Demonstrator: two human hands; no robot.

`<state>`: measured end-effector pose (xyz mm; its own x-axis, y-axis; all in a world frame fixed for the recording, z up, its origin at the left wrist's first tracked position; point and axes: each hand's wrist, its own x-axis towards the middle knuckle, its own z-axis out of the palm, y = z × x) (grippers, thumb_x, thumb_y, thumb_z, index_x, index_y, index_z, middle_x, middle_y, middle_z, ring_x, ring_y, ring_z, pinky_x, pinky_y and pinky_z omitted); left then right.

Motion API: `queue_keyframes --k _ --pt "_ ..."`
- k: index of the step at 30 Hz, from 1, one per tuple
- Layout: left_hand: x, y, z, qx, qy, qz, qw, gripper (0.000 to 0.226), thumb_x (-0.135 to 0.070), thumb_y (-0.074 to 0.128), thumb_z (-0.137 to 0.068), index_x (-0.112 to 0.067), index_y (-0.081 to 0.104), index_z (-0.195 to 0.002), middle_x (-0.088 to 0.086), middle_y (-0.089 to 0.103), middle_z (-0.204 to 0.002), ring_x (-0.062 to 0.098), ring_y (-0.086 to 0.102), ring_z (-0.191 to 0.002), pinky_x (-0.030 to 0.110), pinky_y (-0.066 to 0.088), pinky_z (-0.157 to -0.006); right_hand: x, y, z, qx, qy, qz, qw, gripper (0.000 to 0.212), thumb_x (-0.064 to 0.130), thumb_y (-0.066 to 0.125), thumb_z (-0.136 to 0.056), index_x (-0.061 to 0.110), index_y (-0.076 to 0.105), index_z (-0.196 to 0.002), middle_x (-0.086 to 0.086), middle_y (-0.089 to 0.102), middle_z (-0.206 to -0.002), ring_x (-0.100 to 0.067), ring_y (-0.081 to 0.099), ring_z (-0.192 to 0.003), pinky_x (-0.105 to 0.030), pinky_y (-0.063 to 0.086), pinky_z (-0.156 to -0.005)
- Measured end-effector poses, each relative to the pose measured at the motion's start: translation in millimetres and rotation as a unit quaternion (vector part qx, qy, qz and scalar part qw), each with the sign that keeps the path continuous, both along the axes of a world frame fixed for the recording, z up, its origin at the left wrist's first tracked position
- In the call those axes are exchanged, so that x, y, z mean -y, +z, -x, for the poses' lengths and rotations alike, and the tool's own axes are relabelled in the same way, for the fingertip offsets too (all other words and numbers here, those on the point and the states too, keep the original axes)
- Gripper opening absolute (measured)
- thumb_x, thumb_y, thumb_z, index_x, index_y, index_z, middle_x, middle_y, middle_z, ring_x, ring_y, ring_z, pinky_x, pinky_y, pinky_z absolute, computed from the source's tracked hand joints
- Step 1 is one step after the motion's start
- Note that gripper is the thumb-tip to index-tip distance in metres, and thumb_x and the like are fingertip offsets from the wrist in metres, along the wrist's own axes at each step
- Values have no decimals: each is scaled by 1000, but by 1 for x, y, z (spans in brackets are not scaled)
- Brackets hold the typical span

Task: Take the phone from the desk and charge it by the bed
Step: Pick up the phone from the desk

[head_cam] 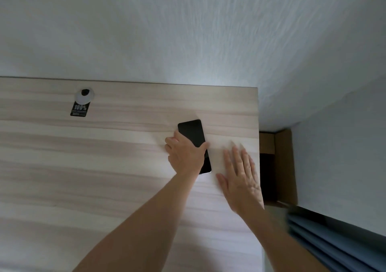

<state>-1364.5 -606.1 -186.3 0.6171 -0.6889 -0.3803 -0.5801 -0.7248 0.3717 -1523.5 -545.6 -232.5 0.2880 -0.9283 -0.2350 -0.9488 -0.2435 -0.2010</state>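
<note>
A black phone [192, 132] lies screen up on the light wooden desk [83, 167], near its right end. My left hand [184, 153] covers the phone's lower half, thumb on its right edge and fingers curled over its left edge, gripping it. My right hand [240, 175] rests flat on the desk just right of the phone, fingers spread and nothing in it. The phone's top half shows above my left hand.
A white cable grommet [84, 97] with a black tag [79, 109] sits at the desk's back left. The white wall [188, 31] rises behind the desk. Off the right edge stand a brown cardboard box [285, 167] and blue pleated fabric [334, 244].
</note>
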Motion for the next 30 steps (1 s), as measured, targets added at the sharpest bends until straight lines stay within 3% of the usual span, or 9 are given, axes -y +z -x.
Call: queue_keyframes --k 5,8,11,15,17,20,22,25,30 --pt "10 3 -2 -58 47 -18 997 103 -50 89 -63 -13 30 -140 17 44 -128 35 44 -116 43 46 -83 -1 -1 1 -4 -1 -7 1000 67 52 23 -101 18 7 -157 -10 5 -166 -33 4 -153 -48 14 -124" --pt "10 0 -4 -83 44 30 995 102 -43 91 -61 -17 32 -139 11 42 -124 29 48 -104 37 44 -76 -1 -1 1 -2 0 -6 1000 68 53 23 -101 19 7 -157 -10 6 -166 -33 4 -153 -47 14 -124" --pt "5 -2 -3 -101 41 88 990 80 -34 88 -68 -15 40 -129 5 43 -120 23 48 -90 33 42 -73 1 -2 2 0 6 -5 1000 69 53 26 -100 19 9 -157 -10 6 -166 -33 5 -153 -48 14 -124" --pt "1 -4 -8 -159 71 116 978 53 -27 82 -76 -13 46 -112 -2 56 -102 25 58 -95 35 48 -77 3 -2 2 3 10 -9 1000 69 54 25 -100 19 10 -157 -10 4 -166 -33 3 -153 -46 10 -123" --pt "-3 0 -8 -189 76 112 973 47 -26 80 -79 -14 47 -111 -3 58 -94 25 60 -92 37 51 -78 5 5 2 7 14 -34 999 71 56 17 -98 19 9 -157 -10 2 -167 -32 0 -153 -47 8 -123" --pt "-14 8 -7 -256 89 118 955 39 -24 79 -80 -15 52 -106 2 64 -98 25 65 -92 39 55 -78 16 25 3 34 8 -104 994 74 62 4 -94 23 1 -157 -5 -6 -167 -26 -8 -153 -47 11 -125" --pt "-23 20 -7 -306 103 132 937 35 -22 81 -79 -16 56 -104 3 68 -98 27 68 -94 44 57 -81 21 48 3 92 -32 -160 982 72 64 12 -95 28 2 -157 -2 2 -167 -23 3 -154 -44 15 -124" --pt "-37 50 -7 -377 126 157 904 30 -21 81 -82 -17 59 -103 5 70 -100 29 69 -95 51 58 -87 15 90 3 192 -100 -167 962 64 60 24 -98 31 16 -154 3 30 -159 -20 34 -144 -42 32 -115" --pt "-70 112 -11 -468 101 175 860 28 -18 77 -86 -16 61 -109 10 73 -104 29 73 -91 50 62 -80 -27 159 -15 354 -170 -167 904 70 71 28 -85 33 39 -142 0 62 -120 -13 65 -99 -42 59 -86"
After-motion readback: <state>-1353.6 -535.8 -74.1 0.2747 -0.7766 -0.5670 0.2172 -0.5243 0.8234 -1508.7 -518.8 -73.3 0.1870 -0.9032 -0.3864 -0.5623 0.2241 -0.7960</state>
